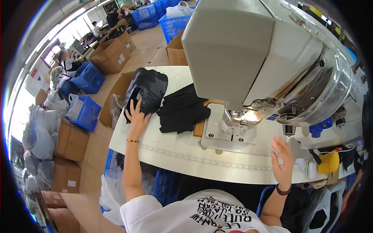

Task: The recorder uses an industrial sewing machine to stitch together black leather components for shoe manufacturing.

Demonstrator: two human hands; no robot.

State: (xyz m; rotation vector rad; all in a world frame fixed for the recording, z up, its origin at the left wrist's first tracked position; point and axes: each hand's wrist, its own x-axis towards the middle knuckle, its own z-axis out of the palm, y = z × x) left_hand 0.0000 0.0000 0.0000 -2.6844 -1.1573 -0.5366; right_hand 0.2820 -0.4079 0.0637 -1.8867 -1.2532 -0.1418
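Observation:
My left hand lies with its fingers spread on the near edge of a bunched, shiny black fabric piece at the left end of the table. Beside that piece, matte black cloth pieces lie flat, reaching up to the plate of the sewing machine. The machine's lit needle area has no cloth under it that I can see. Over the table's front right part, my right hand is raised with fingers apart and nothing in it.
A printed ruler strip runs along the white table's front edge. A yellow container stands at the right. An open cardboard box adjoins the table's left end. Blue crates and people at work are farther off.

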